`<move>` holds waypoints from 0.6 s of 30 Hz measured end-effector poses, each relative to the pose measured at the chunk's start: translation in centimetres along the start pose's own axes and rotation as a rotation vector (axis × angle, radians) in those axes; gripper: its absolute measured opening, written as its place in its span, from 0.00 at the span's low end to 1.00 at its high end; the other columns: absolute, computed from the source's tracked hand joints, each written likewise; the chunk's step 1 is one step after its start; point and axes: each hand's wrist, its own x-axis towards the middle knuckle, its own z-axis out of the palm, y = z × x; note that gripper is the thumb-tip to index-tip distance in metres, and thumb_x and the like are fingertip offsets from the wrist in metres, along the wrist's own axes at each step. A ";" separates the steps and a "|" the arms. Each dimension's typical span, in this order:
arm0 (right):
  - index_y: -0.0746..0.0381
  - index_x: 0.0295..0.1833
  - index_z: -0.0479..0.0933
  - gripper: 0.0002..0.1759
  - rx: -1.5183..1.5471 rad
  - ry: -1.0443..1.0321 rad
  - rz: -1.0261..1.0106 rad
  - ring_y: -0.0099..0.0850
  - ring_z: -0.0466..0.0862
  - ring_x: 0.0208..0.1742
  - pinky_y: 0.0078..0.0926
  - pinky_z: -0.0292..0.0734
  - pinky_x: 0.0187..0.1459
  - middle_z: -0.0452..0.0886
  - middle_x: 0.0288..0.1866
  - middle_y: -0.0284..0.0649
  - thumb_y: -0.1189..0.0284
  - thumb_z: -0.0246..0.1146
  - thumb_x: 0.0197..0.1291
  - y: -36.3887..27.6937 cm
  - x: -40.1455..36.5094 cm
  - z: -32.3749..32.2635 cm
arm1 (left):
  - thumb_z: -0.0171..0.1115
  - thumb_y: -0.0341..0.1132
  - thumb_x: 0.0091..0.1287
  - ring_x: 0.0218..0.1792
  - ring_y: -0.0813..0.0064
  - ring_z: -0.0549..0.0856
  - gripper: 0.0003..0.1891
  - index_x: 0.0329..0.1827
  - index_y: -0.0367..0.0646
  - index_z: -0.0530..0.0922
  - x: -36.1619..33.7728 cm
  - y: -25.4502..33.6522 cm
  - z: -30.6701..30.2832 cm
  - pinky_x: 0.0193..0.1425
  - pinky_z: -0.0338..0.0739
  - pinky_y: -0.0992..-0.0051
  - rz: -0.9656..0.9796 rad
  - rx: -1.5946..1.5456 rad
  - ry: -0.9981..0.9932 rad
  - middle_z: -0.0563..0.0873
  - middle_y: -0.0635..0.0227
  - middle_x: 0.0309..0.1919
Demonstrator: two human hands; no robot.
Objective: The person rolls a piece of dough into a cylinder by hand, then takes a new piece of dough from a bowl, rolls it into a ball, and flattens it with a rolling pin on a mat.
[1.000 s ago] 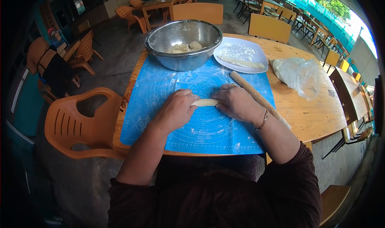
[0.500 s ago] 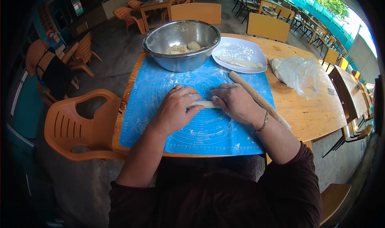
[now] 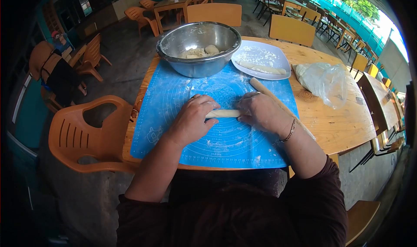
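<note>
A pale dough roll (image 3: 224, 113) lies sideways on the floured blue baking mat (image 3: 204, 153), its middle bare between my hands. My left hand (image 3: 196, 116) curls over its left end, fingers above and thumb below. The right end is under my right hand (image 3: 260, 110), whose bent fingers and thumb close around it. Just beyond my right hand, a wooden rolling pin (image 3: 278, 102) rests at a slant, partly hidden by my wrist. Another dough roll (image 3: 261, 68) sits on a floured white plate (image 3: 284, 60) at the back.
At the mat's far edge stands a steel bowl (image 3: 167, 56) with dough pieces (image 3: 200, 52) inside. A clear plastic bag (image 3: 328, 82) with white contents lies on the wooden table (image 3: 347, 127). An orange chair (image 3: 87, 134) is at the left. Farther left, a person (image 3: 54, 69) bends forward.
My hands have moved slightly apart, showing more of the dough roll between them. The right hand has shifted a little to the right. The view has shifted very slightly.
</note>
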 end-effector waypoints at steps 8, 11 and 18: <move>0.62 0.43 0.85 0.09 0.091 0.067 -0.052 0.47 0.84 0.46 0.42 0.78 0.53 0.85 0.42 0.49 0.72 0.65 0.59 0.6 0.1 0.4 | 0.70 0.25 0.59 0.45 0.57 0.87 0.12 0.46 0.34 0.86 0.1 0.2 -0.5 0.52 0.81 0.64 -0.173 -0.140 -0.186 0.88 0.54 0.42; 0.62 0.44 0.85 0.09 0.094 0.040 -0.037 0.46 0.84 0.47 0.41 0.78 0.54 0.84 0.43 0.49 0.72 0.65 0.59 0.2 -0.1 -0.1 | 0.70 0.25 0.59 0.44 0.58 0.87 0.12 0.46 0.34 0.86 0.0 0.1 -0.7 0.52 0.81 0.65 -0.219 -0.172 -0.200 0.89 0.53 0.42; 0.62 0.48 0.85 0.12 0.026 0.243 -0.111 0.45 0.85 0.48 0.41 0.79 0.55 0.85 0.47 0.47 0.73 0.65 0.59 1.0 0.4 1.8 | 0.71 0.26 0.59 0.44 0.59 0.88 0.12 0.46 0.34 0.87 -0.2 -0.9 -1.5 0.51 0.81 0.65 -0.205 -0.030 -0.212 0.89 0.53 0.41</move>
